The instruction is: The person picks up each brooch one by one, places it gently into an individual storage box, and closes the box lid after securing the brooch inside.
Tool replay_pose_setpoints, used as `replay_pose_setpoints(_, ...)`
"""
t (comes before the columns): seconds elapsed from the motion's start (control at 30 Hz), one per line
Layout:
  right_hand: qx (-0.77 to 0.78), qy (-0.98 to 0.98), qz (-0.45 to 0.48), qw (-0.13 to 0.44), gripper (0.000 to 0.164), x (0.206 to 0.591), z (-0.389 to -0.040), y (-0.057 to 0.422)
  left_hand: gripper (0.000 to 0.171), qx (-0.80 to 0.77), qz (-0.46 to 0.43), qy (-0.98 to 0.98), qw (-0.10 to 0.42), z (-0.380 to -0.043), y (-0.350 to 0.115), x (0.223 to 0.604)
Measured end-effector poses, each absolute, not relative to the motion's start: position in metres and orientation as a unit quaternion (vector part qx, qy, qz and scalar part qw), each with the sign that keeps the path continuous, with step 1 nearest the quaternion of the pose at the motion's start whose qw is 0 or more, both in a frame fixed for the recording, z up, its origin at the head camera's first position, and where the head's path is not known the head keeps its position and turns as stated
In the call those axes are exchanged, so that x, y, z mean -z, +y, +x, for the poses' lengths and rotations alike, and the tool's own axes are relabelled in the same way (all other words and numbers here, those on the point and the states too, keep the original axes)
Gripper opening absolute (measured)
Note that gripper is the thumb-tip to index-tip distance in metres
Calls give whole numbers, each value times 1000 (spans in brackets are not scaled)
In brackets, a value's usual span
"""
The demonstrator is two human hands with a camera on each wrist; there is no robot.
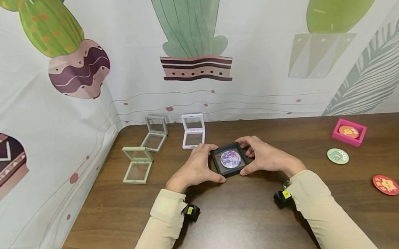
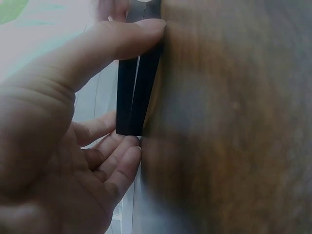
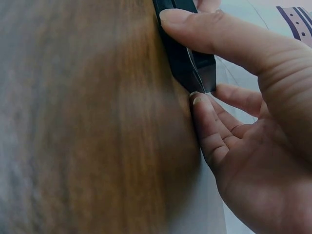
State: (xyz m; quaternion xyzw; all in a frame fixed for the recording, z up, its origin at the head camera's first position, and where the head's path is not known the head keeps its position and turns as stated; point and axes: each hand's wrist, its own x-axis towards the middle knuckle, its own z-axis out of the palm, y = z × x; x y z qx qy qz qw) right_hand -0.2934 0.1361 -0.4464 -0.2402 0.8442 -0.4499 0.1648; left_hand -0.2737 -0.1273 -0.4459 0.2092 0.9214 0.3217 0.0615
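Head view: on the worktop [image 1: 230, 235], a pale green frame [image 1: 139, 162] stands opened well to the left of the black frame [image 1: 234, 173]. A grey frame [image 1: 157, 134], also opened, is beyond it to the far left, and a white frame [image 1: 194, 131], opened too, is nearer, just beyond the left hand [image 1: 198, 167]. That hand's fingers are parted about as wide as the black frame's side and grip its left edge, thumb at the near corner, forefinger at the far one; the forearm slants in from the near left. A purple badge [image 1: 231, 159] lies inside the black frame, and the wrist views show a thin line between its halves. The right hand [image 1: 268, 156] mirrors the hold on the right edge, its fingers equally parted, its forearm slanting in from the near right. Well to the right of the black frame lie a mint badge [image 1: 338, 156], a pink frame [image 1: 357, 142] holding an orange badge [image 1: 348, 131], and, farthest right, a red badge [image 1: 386, 185].
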Motion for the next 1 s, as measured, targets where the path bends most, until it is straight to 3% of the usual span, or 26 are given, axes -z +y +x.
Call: replay_pose_setpoints(1.0,442,849,-236,167,101,446,-291,136,100,-333,204,918,69,-273,-128,444)
